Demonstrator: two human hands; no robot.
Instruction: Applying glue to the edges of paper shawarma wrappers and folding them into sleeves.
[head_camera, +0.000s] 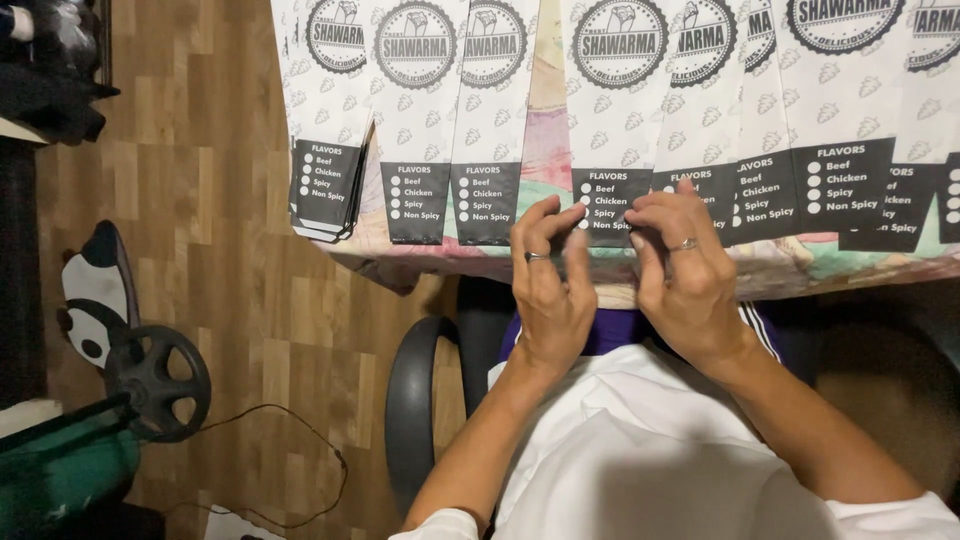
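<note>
Both hands, left hand (548, 300) and right hand (690, 280), pinch the lower edge of one paper bag (610, 120) at the tabletop (800, 265) edge, fingers (560, 222) bent, hiding the bag's bottom fold.

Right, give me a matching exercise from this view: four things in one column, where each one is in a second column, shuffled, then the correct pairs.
Things:
1. left hand
2. right hand
3. stack of paper sleeves
4. black wheel

Places:
A. on the wooden floor, left of the chair
B. at the left end of the table's edge
C. fingertips on the bottom edge of the middle paper sleeve, ring on the index finger
D. beside the other hand, nearer the overlapping sleeves, with a ring on the ring finger

Pairs: 1-C, 2-D, 3-B, 4-A
</note>
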